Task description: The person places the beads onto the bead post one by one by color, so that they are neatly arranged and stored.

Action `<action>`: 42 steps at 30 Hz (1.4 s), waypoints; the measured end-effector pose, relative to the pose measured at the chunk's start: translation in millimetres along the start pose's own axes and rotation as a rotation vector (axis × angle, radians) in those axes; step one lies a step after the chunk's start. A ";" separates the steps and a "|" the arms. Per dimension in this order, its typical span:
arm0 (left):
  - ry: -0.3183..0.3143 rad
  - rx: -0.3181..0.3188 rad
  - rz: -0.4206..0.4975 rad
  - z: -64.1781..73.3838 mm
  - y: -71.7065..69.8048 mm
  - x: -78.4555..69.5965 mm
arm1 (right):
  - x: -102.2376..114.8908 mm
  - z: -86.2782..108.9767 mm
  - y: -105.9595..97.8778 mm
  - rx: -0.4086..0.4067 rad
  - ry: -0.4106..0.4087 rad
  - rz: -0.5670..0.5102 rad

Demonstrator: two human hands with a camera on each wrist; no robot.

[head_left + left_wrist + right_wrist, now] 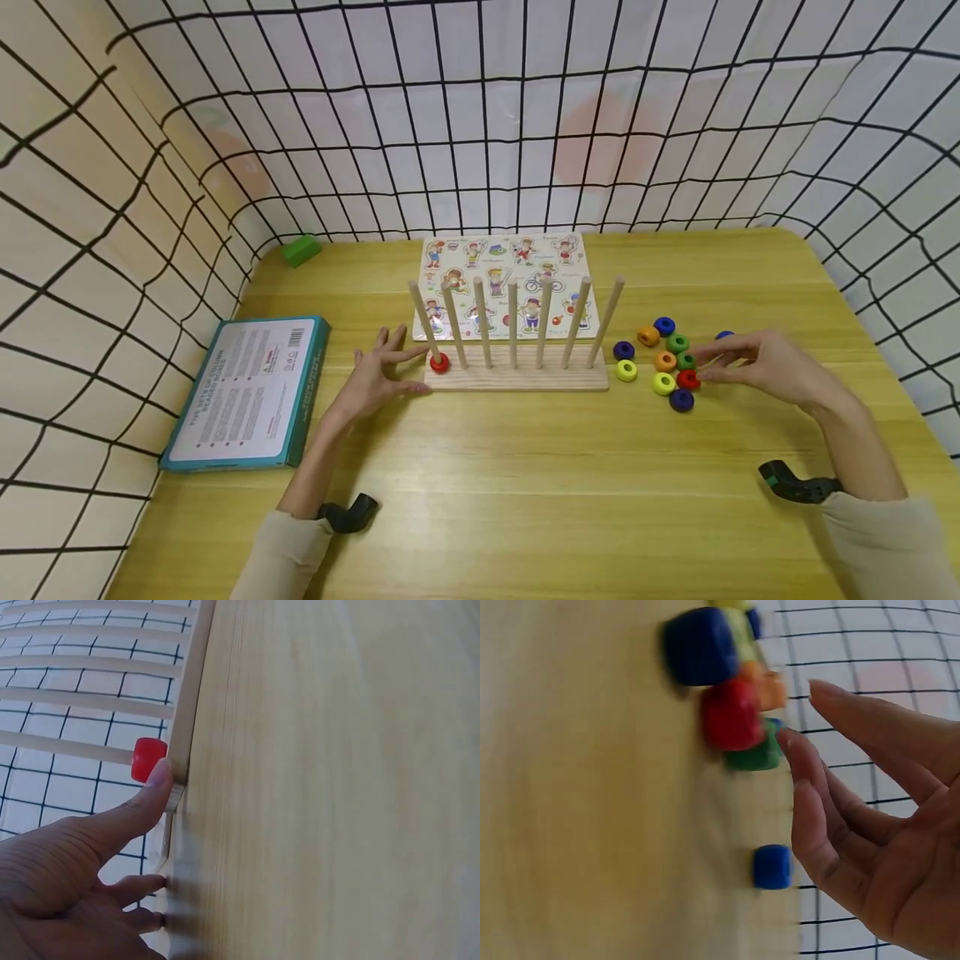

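Observation:
A wooden peg rack (517, 379) with a row of upright pegs stands mid-table. One red bead (439, 363) sits at the foot of its leftmost peg. My left hand (372, 377) is at the rack's left end, thumb and fingers spread and fairly straight; in the left wrist view the thumb tip (159, 774) touches the end beside the red bead. Over the right edge of a group of loose beads is my right hand (753, 367). Its fingertips are near a loose red bead (731, 714) and a green bead (751, 754), with nothing visible between thumb and fingers.
More beads lie around, among them a yellow bead (626, 371) and a purple bead (682, 400). Behind the rack is a picture board (480, 271). A teal-edged box (247, 392) lies at the left, a green block (302, 250) farther back. Black wire mesh (487, 150) encloses the table.

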State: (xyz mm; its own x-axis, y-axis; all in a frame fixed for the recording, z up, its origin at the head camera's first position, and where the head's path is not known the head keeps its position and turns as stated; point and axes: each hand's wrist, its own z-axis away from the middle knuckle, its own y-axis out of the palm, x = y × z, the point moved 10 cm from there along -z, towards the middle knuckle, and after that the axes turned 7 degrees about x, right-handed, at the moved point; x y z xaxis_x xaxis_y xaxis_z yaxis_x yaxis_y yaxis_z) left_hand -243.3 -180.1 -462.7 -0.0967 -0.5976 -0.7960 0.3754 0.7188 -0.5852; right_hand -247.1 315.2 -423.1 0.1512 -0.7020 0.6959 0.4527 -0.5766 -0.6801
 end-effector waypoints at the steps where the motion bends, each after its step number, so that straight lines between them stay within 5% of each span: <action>1: 0.000 0.000 -0.001 -0.6 0.3 -0.3 | -2.8 1.1 5.7 0.034 0.007 -0.013; 4: -0.002 0.000 -0.006 -1.7 0.6 -0.4 | -7.5 2.0 18.5 0.089 0.012 -0.034; 14: -0.014 -0.005 0.032 -0.4 -0.7 -0.1 | -7.7 -6.9 32.4 0.093 -0.008 -0.006; 24: -0.029 0.008 0.030 -2.2 -0.6 1.9 | 3.4 4.2 9.0 -0.015 0.024 0.083; 35: -0.024 0.000 0.029 -1.5 -1.7 3.0 | 98.8 1.0 -56.2 -0.203 -0.095 0.013; 42: -0.028 0.000 0.025 -1.3 -2.1 1.1 | 172.7 -19.1 -64.4 -0.167 -0.150 0.058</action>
State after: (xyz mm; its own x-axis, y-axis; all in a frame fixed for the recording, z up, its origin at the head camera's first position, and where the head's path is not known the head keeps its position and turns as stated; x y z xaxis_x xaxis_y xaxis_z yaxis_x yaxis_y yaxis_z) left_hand -245.4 -181.7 -462.5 -0.0615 -0.5889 -0.8058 0.3777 0.7336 -0.5650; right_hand -266.9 223.1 -263.6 0.3075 -0.6731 0.6726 0.2896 -0.6071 -0.7400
